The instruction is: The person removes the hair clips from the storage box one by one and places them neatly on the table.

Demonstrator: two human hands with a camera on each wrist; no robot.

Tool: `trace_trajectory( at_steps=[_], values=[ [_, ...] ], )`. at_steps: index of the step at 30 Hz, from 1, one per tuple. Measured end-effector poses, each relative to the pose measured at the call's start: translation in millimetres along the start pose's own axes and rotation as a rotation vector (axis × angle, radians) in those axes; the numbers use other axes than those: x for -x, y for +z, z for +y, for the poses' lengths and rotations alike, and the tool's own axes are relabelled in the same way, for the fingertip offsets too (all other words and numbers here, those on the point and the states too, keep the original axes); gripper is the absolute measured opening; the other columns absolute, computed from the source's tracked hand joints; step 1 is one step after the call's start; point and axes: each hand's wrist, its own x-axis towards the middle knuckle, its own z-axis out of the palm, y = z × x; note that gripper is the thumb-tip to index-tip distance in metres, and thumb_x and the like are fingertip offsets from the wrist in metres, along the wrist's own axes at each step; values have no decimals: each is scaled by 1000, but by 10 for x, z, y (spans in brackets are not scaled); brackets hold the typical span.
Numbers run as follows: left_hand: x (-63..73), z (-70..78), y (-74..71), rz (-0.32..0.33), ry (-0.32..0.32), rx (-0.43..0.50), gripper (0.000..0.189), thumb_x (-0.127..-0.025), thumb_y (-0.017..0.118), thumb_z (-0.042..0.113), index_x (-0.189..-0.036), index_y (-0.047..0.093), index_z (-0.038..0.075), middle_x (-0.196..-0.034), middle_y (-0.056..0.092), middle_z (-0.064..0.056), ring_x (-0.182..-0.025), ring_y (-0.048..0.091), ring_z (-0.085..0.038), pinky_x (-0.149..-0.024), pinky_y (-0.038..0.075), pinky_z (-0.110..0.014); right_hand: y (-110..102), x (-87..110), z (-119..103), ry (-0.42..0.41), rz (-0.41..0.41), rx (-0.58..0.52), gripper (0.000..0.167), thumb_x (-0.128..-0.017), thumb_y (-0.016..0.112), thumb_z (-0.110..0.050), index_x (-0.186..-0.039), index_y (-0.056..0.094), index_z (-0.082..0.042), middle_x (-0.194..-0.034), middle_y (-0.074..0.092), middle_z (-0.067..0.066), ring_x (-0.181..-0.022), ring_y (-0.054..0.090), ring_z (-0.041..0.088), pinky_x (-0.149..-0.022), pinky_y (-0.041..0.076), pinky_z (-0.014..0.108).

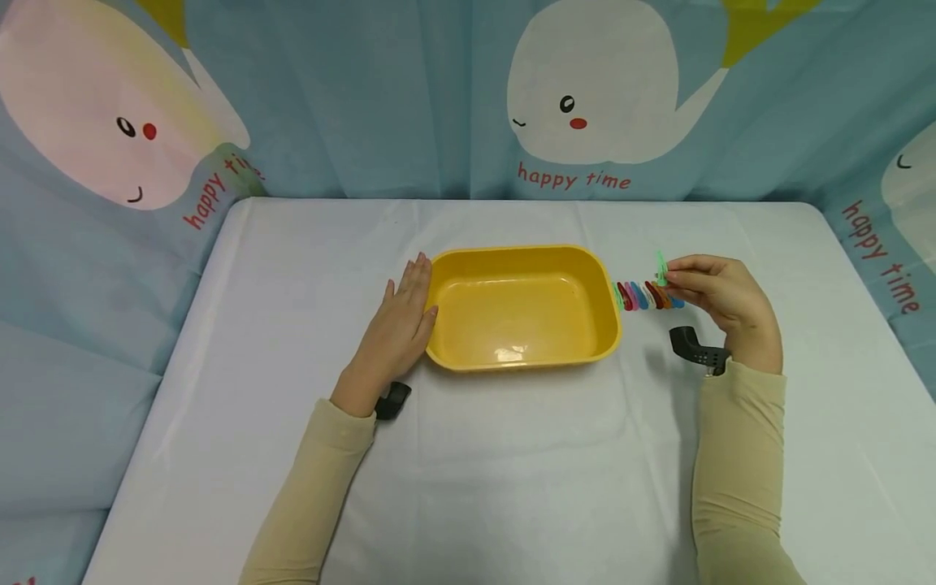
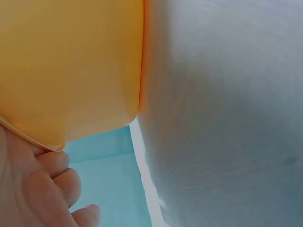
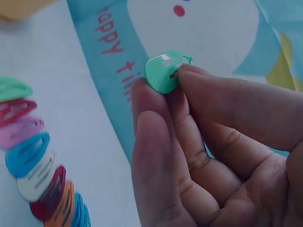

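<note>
A yellow plastic basin (image 1: 522, 309) stands on the white-covered table. My left hand (image 1: 395, 325) rests against its left rim with the fingers fairly straight; the left wrist view shows fingers (image 2: 66, 184) under the lip. Above the table to the right, my right hand (image 1: 724, 296) pinches a green snap hair clip (image 3: 165, 71) between thumb and fingertips. Below it a row of hair clips (image 3: 28, 153) lies side by side, in green, red, pink, blue, white, dark red, orange and blue. The row's left end meets the basin's right side in the head view.
The white tablecloth (image 1: 512, 471) spreads around the basin to the table edges. Behind the table hangs a blue curtain (image 1: 380, 106) printed with whales. Black wrist mounts (image 1: 698, 349) show beside both wrists.
</note>
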Motion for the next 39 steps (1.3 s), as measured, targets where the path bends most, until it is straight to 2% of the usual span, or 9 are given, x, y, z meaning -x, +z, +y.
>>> trace_trajectory(
  at_steps=[9,16,27,34,39],
  values=[
    [-9,-6,3,6,3,1,61,-102,32,24,-151,4,2,-158,1,-8,-144,4,-25,-114,5,-49,-107,-17,67,15,38,-2,20,-88,63,-1,-77,74,-13,-78,67,-2,-73,65,8,-69,54,19],
    [-13,0,-5,5,1,12,60,-102,31,24,-151,4,2,-157,1,-9,-144,3,-24,-114,5,-49,-177,-19,94,26,46,-50,19,-87,63,2,-78,74,-10,-78,67,-1,-72,65,8,-67,54,19],
    [-14,0,3,8,-6,-1,61,-102,31,25,-151,3,3,-158,4,-10,-144,4,-24,-114,7,-49,-258,-41,162,78,131,107,25,-89,64,-6,-72,74,-21,-76,65,-9,-70,63,4,-68,53,17],
    [-10,5,-1,3,-12,1,61,-102,31,26,-151,3,3,-158,3,-9,-144,4,-24,-114,7,-49,-320,-70,231,128,161,62,27,-88,62,-1,-70,73,-18,-72,66,-8,-67,63,3,-63,52,16],
    [-7,11,0,-1,-15,3,61,-102,31,26,-151,4,3,-158,2,-8,-144,4,-23,-114,5,-48,-336,-84,285,166,225,217,26,-88,66,-9,-68,71,-25,-72,63,-14,-64,60,1,-62,51,15]
  ],
)
